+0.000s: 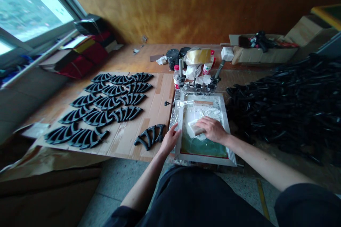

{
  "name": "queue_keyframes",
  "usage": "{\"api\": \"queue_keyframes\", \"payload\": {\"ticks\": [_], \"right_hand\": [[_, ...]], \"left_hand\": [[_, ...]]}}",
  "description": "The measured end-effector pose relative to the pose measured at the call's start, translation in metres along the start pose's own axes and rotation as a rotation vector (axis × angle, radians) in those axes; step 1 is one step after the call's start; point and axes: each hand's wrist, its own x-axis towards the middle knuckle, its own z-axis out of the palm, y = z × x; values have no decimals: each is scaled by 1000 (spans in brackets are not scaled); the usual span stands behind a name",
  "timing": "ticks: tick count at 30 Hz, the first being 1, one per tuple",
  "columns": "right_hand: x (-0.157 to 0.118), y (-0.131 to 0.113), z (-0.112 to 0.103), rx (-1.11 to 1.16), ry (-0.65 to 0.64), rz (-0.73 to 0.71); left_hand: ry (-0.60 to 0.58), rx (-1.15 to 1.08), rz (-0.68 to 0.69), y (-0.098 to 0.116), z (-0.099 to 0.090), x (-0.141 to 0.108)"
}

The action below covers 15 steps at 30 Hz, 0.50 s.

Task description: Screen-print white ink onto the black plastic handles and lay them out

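Grasping the scraper (196, 127) in the right hand (213, 129), over the screen (202, 147), amid white paste (213, 114). Resting the left hand (170, 139), clasping nothing visible, at the screen's left edge. Probably calling for even pressure, a steady tilt and full strokes, without leaving gaps or ridges. Showing red-and-white labels (206, 70) on the bottles (176, 75) behind, in print too small for reading

The frame (232, 156) looks metal; black parts (108, 103) glossy; cardboard (160, 113) matt.
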Motion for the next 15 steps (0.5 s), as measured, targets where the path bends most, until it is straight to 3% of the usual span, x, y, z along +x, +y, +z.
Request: {"api": "queue_keyframes", "payload": {"ticks": [3,6,11,15], "right_hand": [[-19,-4,10,41,10,-86],[-19,-2,2,109,-53,-59],[40,7,-26,23,57,189],[64,41,-63,-8,183,318]], "left_hand": [[3,-27,5,-1,-1,-1],[4,-53,-13,1,-1,-2],[-55,-129,-13,15,-7,-7],[-59,-278,19,51,-19,-18]]}}
